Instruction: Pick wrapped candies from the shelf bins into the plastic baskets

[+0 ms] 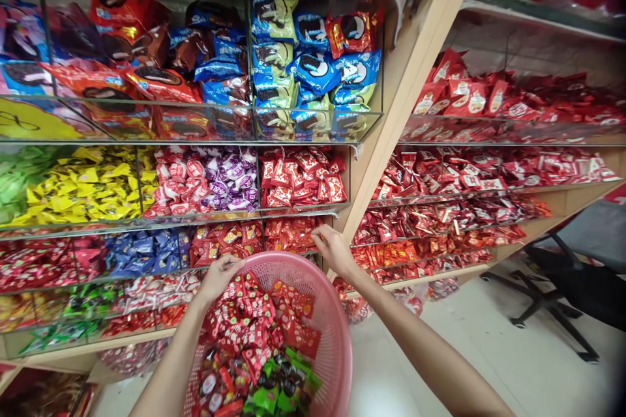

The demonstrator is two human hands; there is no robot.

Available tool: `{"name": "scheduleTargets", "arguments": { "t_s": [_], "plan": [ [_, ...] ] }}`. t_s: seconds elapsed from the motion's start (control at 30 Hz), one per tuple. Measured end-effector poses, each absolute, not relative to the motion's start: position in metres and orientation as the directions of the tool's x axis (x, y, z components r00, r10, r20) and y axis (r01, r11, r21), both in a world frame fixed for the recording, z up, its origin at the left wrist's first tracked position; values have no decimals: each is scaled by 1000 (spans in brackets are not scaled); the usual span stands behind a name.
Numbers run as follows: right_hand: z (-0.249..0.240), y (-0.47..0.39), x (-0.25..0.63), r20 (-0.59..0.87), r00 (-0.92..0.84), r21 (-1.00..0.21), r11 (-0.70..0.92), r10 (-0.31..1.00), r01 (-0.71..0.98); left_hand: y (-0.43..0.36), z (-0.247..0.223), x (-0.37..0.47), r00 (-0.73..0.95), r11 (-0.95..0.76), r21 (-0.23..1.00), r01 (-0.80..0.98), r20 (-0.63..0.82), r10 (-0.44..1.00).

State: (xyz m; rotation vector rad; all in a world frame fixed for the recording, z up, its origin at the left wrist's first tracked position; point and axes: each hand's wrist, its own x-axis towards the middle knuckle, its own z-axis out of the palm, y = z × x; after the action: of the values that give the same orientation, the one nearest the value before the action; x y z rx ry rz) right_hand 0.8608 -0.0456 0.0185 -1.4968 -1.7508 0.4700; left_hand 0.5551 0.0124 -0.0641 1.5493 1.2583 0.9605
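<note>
A pink plastic basket (337, 352) with perforated sides stands below the shelves. It holds red candy packets (249, 319), green-wrapped candies (286, 381) and dark mixed-colour candies (215, 381). My left hand (220, 280) is closed at the basket's far left rim, fingers curled over it. My right hand (336, 251) is raised past the far right rim, at the front of a shelf compartment of small red packets (288, 234). Its fingertips are pinched together; whatever they hold, if anything, is too small to make out.
Glass-fronted shelves carry yellow candies (92, 182), purple and white candies (232, 176), blue packets (147, 251) and cookie packs (315, 71). A slanting wooden divider (405, 101) separates the right shelves. An office chair (562, 293) stands on the tiled floor at the right.
</note>
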Motion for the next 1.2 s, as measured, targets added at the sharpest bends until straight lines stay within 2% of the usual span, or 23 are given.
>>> {"name": "scheduleTargets", "arguments": {
  "t_s": [0.07, 0.1, 0.2, 0.3, 0.43, 0.57, 0.63, 0.7, 0.8, 0.87, 0.97, 1.07, 1.2],
  "plan": [
    [19, -53, 855, 205, 56, -906, 168, 977, 389, 12, -63, 555, 175, -74, 954, 289, 23, 984],
    [20, -57, 853, 124, 71, -963, 103, 990, 248, 12, -63, 556, 173, -71, 954, 292, 20, 985],
    [25, -65, 847, -56, 60, -997, -52, 997, -64, 12, -65, 555, 181, -72, 950, 304, 17, 983],
    [31, -71, 844, -119, 24, -974, -112, 993, -197, 13, -68, 553, 195, -92, 944, 316, 30, 980],
    [31, -75, 843, -150, -3, -965, -147, 989, -219, 14, -71, 551, 201, -116, 939, 323, 51, 978],
    [24, -76, 840, -129, -11, -982, -129, 992, -138, 14, -71, 552, 196, -115, 939, 324, 52, 979],
    [21, -79, 839, -87, -39, -996, -86, 995, 16, 13, -70, 553, 187, -106, 941, 322, 46, 981],
    [22, -84, 838, -45, -122, -962, -10, 991, 274, 13, -69, 554, 177, -97, 945, 314, 42, 983],
    [29, -92, 838, -58, -348, -757, 186, 936, 626, 10, -67, 555, 163, -79, 951, 298, 31, 986],
    [33, -96, 838, -115, -487, -602, 329, 866, 728, 9, -65, 556, 159, -70, 954, 291, 24, 987],
    [33, -98, 836, -192, -558, -398, 456, 807, 796, 8, -63, 557, 171, -69, 954, 291, 19, 985],
    [23, -96, 831, -239, -547, -239, 497, 803, 834, 8, -64, 556, 187, -68, 953, 296, 12, 982],
    [5, -94, 821, -308, -571, -164, 549, 761, 820, 11, -67, 555, 178, -79, 950, 301, 26, 984]
  ]
}}
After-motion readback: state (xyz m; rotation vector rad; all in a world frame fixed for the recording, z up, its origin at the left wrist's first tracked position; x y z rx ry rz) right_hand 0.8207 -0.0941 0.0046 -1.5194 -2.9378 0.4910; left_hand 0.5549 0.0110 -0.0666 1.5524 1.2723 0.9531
